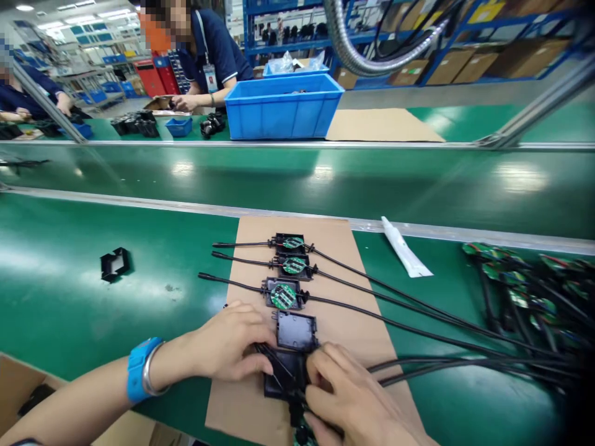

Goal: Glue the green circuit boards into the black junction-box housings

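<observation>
Both hands held black housing (283,375) at near end of cardboard sheet (334,235).
L hand (232,344) & R hand (353,396) clasped its sides, fingers curled; 3 cabled housings (283,295) w/ green boards lay just beyond, on desk (69,297).

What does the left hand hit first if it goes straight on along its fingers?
The black housing that the left hand grips, right at its fingertips. Past that, probably the right hand, which holds the same housing from the other side.
</observation>
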Tool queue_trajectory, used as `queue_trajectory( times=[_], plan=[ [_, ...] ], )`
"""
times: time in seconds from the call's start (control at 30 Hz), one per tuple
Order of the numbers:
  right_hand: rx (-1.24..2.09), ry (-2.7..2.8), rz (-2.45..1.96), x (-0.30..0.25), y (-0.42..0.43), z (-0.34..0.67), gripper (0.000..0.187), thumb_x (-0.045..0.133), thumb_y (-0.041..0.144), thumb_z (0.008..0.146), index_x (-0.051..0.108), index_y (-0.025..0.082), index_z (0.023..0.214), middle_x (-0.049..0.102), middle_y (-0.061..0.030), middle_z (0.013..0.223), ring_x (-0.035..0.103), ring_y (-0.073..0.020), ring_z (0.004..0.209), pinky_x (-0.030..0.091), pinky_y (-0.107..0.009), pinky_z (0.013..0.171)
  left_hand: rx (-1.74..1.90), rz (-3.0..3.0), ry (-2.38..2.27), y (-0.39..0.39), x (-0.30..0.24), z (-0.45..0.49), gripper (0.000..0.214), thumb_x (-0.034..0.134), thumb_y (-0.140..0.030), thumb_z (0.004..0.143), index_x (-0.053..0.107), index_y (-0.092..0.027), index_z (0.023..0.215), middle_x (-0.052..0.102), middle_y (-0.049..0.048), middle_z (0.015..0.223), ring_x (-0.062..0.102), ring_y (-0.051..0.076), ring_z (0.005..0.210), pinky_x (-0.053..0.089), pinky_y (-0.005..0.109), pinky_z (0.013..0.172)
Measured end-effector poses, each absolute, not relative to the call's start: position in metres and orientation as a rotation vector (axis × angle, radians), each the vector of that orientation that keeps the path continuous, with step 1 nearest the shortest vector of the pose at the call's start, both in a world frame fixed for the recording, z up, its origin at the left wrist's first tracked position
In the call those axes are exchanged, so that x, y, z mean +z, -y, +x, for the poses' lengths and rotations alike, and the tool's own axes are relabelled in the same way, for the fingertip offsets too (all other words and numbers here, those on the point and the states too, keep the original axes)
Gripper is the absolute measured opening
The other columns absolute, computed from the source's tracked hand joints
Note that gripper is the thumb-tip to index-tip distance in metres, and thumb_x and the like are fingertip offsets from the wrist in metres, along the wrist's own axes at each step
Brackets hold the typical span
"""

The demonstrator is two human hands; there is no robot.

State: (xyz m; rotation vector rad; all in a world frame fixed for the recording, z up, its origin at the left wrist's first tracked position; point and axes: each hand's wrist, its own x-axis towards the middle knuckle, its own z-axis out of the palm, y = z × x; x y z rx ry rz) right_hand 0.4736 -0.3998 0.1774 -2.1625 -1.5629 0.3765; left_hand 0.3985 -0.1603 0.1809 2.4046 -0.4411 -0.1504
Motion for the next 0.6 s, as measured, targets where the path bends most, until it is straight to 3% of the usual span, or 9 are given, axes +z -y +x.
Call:
queue_trajectory(
  times=[0.1,0.17,0.23,0.37,0.5,0.6],
  plan=[
    [0.401,1.549,-2.116,0.183,0.405,0.485,0.014,0.07,0.023,0.074,0.056,0.023,0.077,0.058,-0.0037,0.088,0.056,-0.0192,0.078,0.049,-0.029,0.064,-0.147,2.32,0.374,0.155,0.19,0.396,0.013,0.061,-0.032,0.089,0.066,-0.02,0.09,0.068,0.001,0.087,0.062,0.016,0.083,0.047,0.027,0.076],
    [0.471,1.497,-2.085,0.191,0.411,0.499,0.028,0.07,0.033,0.077,0.057,0.024,0.099,0.061,-0.0064,0.101,0.06,-0.0207,0.086,0.053,-0.03,0.068,-0.086,2.338,0.251,0.15,0.196,0.393,0.013,0.056,-0.027,0.091,0.066,-0.02,0.087,0.067,0.0006,0.083,0.062,0.014,0.078,0.047,0.024,0.07],
    [0.484,1.449,-2.07,0.194,0.416,0.513,0.034,0.062,0.033,0.084,0.051,0.024,0.114,0.06,-0.0082,0.112,0.061,-0.0208,0.095,0.054,-0.03,0.077,-0.019,2.409,0.121,0.146,0.197,0.391,0.014,0.053,-0.026,0.092,0.065,-0.02,0.086,0.065,0.0004,0.081,0.06,0.014,0.075,0.045,0.024,0.065],
    [0.401,1.436,-2.087,0.174,0.414,0.531,0.022,0.041,0.018,0.094,0.053,0.024,0.111,0.063,-0.0061,0.109,0.061,-0.0178,0.1,0.051,-0.031,0.086,-0.039,2.584,0.037,0.143,0.184,0.392,0.014,0.052,-0.025,0.091,0.063,-0.02,0.083,0.065,0.0015,0.081,0.061,0.018,0.074,0.045,0.028,0.064],
    [0.172,1.493,-2.173,0.151,0.407,0.533,0.025,0.044,0.018,0.093,0.053,0.022,0.116,0.065,-0.0076,0.104,0.06,-0.0208,0.096,0.052,-0.036,0.082,-0.083,2.818,0.025,0.146,0.178,0.395,0.018,0.05,-0.025,0.09,0.063,-0.018,0.08,0.063,0.0065,0.084,0.06,0.023,0.076,0.045,0.033,0.063],
    [-0.044,1.513,-2.229,0.153,0.41,0.528,0.023,0.049,0.02,0.09,0.056,0.021,0.112,0.066,-0.0084,0.096,0.06,-0.0238,0.09,0.052,-0.04,0.079,0.063,2.936,0.048,0.149,0.185,0.393,0.016,0.05,-0.024,0.089,0.064,-0.016,0.087,0.062,0.0104,0.093,0.056,0.028,0.087,0.045,0.041,0.072]
  ],
)
